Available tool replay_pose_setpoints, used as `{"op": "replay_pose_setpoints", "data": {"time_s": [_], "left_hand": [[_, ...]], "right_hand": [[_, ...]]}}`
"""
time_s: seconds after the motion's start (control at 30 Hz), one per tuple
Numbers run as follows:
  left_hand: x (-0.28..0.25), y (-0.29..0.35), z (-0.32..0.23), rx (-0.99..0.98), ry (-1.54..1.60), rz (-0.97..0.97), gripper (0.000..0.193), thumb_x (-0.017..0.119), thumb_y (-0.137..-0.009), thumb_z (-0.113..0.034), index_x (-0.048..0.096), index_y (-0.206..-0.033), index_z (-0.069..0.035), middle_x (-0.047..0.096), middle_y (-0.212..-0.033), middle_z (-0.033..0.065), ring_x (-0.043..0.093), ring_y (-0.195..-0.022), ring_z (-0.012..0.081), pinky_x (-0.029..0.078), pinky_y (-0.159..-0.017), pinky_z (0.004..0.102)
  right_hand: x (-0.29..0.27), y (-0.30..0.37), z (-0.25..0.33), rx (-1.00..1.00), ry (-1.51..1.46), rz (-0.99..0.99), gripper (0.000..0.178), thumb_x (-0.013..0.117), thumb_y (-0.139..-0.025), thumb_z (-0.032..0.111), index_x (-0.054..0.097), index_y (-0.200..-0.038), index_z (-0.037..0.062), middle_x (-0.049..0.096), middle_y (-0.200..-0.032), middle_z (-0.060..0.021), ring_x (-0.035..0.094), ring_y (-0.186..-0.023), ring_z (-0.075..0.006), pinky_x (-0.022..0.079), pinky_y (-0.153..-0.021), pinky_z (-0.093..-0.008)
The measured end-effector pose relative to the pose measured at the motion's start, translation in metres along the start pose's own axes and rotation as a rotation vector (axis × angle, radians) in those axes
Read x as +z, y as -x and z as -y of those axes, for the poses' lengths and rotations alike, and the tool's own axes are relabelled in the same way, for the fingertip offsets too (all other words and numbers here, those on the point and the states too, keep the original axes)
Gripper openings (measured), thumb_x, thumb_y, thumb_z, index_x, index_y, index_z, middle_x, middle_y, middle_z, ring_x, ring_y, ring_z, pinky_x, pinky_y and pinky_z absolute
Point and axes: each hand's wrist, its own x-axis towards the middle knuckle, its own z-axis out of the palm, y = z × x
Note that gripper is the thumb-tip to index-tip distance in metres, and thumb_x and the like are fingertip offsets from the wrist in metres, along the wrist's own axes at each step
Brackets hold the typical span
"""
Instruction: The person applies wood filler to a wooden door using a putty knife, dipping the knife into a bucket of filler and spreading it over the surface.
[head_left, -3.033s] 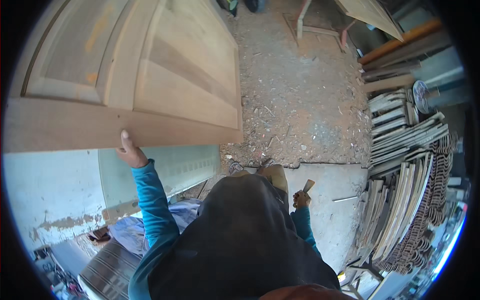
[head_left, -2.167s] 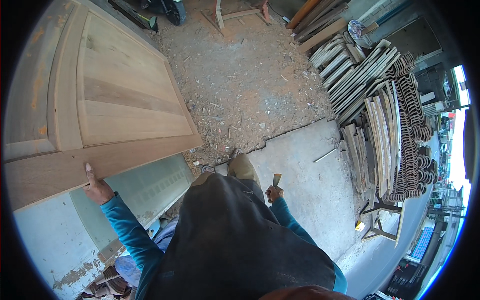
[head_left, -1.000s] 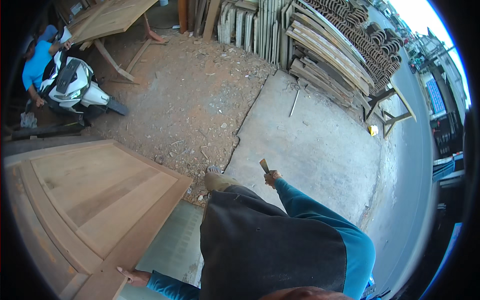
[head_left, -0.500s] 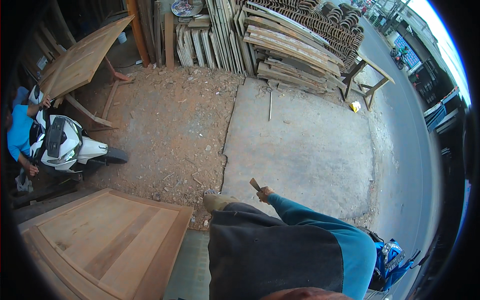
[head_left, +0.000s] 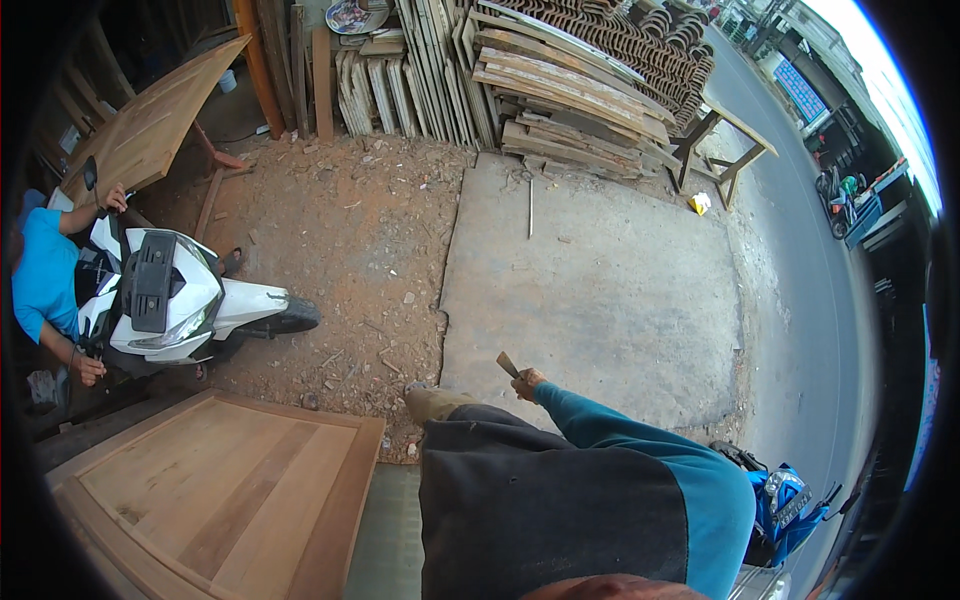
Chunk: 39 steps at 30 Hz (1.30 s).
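Note:
My right hand (head_left: pixel 529 384) reaches out in front of my body, in a teal sleeve (head_left: pixel 610 430), its fingers closed round a putty knife (head_left: pixel 507 363). The flared, brownish blade of the knife points up and away, touching nothing. Below it lies a grey concrete slab (head_left: pixel 600 310). My left hand is out of the picture. A framed wooden door panel (head_left: pixel 250 480) lies at the near left, beside my body and apart from the right hand.
At left, a person in a blue shirt (head_left: pixel 45 260) grips the handlebars of a white scooter (head_left: pixel 170 290). Another wooden panel (head_left: pixel 160 115) leans behind. Stacked planks (head_left: pixel 570 90), roof tiles (head_left: pixel 650 60) and a wooden trestle (head_left: pixel 715 155) stand at the far side. A blue motorbike (head_left: pixel 785 510) and the road (head_left: pixel 800 260) are at right.
The person's white scooter has rolled right, farther onto the dirt ground. A motorbike on the road has moved nearer. My right hand still holds the putty knife, nearly in the same place.

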Motion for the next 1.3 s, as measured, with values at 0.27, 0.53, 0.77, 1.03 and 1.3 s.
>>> {"op": "replay_pose_setpoints", "data": {"time_s": [0.27, 0.53, 0.77, 1.03, 1.3], "left_hand": [[-0.009, -0.016, 0.027, -0.009, 0.04, 0.053, 0.08, 0.083, -0.083, -0.036, 0.051, -0.146, 0.002, 0.056, -0.143, 0.0252, 0.055, -0.129, 0.0404, 0.046, -0.11, 0.0581], [-0.022, -0.035, 0.051, -0.008, 0.089, 0.107, 0.08, 0.083, -0.083, -0.036, 0.051, -0.146, 0.001, 0.057, -0.142, 0.0242, 0.056, -0.129, 0.0401, 0.046, -0.11, 0.0583], [-0.016, -0.031, 0.046, -0.024, -0.006, 0.143, 0.076, 0.076, -0.088, -0.043, 0.054, -0.143, 0.004, 0.056, -0.141, 0.0274, 0.059, -0.125, 0.0393, 0.05, -0.107, 0.0536], [-0.016, -0.013, 0.018, -0.171, -0.514, 0.037, 0.07, 0.064, -0.096, -0.053, 0.062, -0.135, 0.006, 0.057, -0.136, 0.0298, 0.064, -0.116, 0.0378, 0.055, -0.1, 0.0473], [-0.047, 0.01, 0.055, -0.143, -0.095, 0.25, 0.077, 0.059, -0.103, -0.049, 0.034, -0.155, 0.001, 0.053, -0.142, 0.0233, 0.058, -0.124, 0.0332, 0.051, -0.103, 0.0457]], "right_hand": [[0.011, 0.001, 0.006, 0.028, 0.01, 0.003, 0.029, 0.06, -0.091, 0.032, 0.074, -0.1, 0.0081, 0.075, -0.082, -0.0064, 0.067, -0.062, -0.0192, 0.054, -0.057, -0.0386], [0.008, 0.001, 0.013, -0.042, 0.126, 0.015, 0.03, 0.059, -0.091, 0.033, 0.074, -0.098, 0.0075, 0.074, -0.08, -0.0062, 0.066, -0.06, -0.0197, 0.053, -0.054, -0.0383], [0.0, 0.013, 0.009, 0.007, 0.007, 0.034, 0.03, 0.059, -0.091, 0.032, 0.072, -0.095, 0.0059, 0.071, -0.074, -0.0065, 0.062, -0.054, -0.0187, 0.05, -0.048, -0.0382], [0.008, 0.017, -0.003, 0.037, -0.047, 0.081, 0.022, 0.064, -0.094, 0.023, 0.068, -0.086, 0.003, 0.068, -0.072, -0.006, 0.064, -0.059, -0.0163, 0.049, -0.051, -0.0364], [0.031, 0.009, -0.041, -0.43, 0.44, 0.132, 0.044, 0.063, -0.092, 0.043, 0.07, -0.084, 0.0011, 0.072, -0.077, -0.0171, 0.07, -0.067, -0.029, 0.051, -0.059, -0.0469]]}}
